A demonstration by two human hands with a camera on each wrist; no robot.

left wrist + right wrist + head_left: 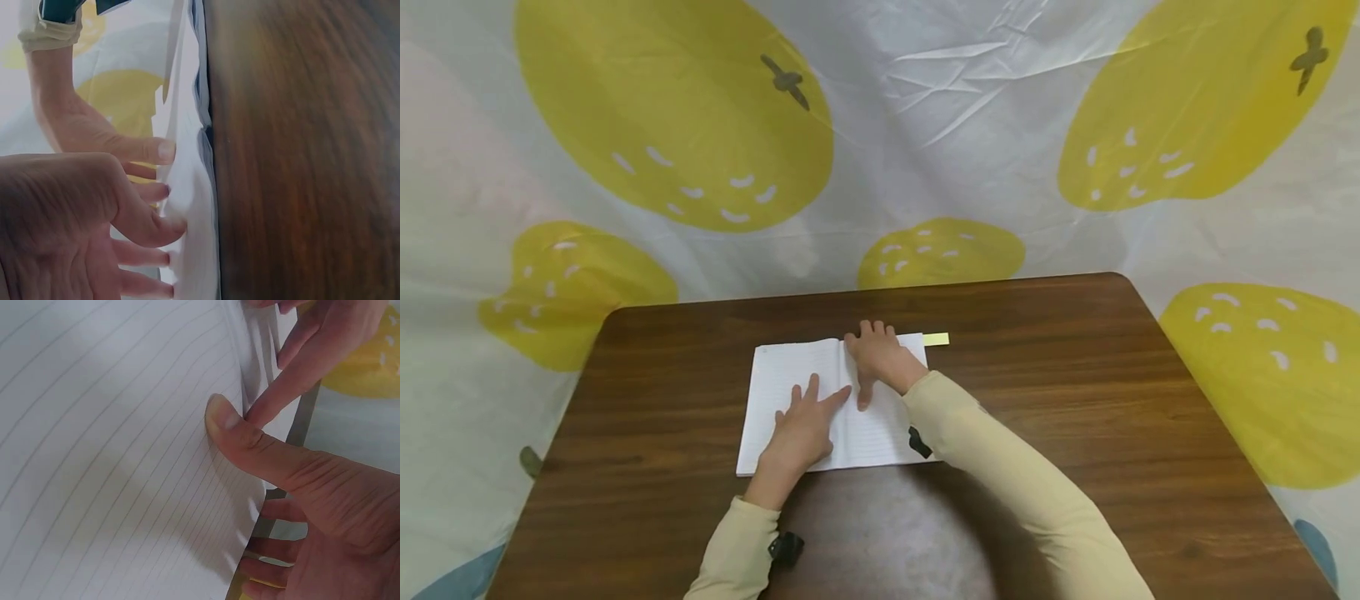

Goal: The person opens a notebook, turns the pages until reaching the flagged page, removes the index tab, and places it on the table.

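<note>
We have an open lined notebook (831, 400) flat on the worktop (1075, 400), its spine running away from us, both hands on it.

Left hand (801, 429): fingers straight and spread, pressing flat on the left page, index tip angled toward the spine. Not gripping anything. In the left wrist view the fingertips (164, 187) meet the page edge-on.

Right hand (880, 358): sits at the far end of the spine, on the right page. Thumb (234, 431) lies down the page toward us and presses on the sheet; the other fingers (294, 384) are curled around a lifted bunch of pages, so we read this as a pinch on the pages near the fold. How many sheets are in the pinch we can't tell.

Key relation: the fold sits between the two hands, just right of the left fingertips and directly under the right fingers. The right hand is the nearer one to the loose sheets; the left only pins the opposite page.

A yellow sticky note (936, 339) pokes out past the notebook's far right corner, just beside the right hand, untouched.
</note>
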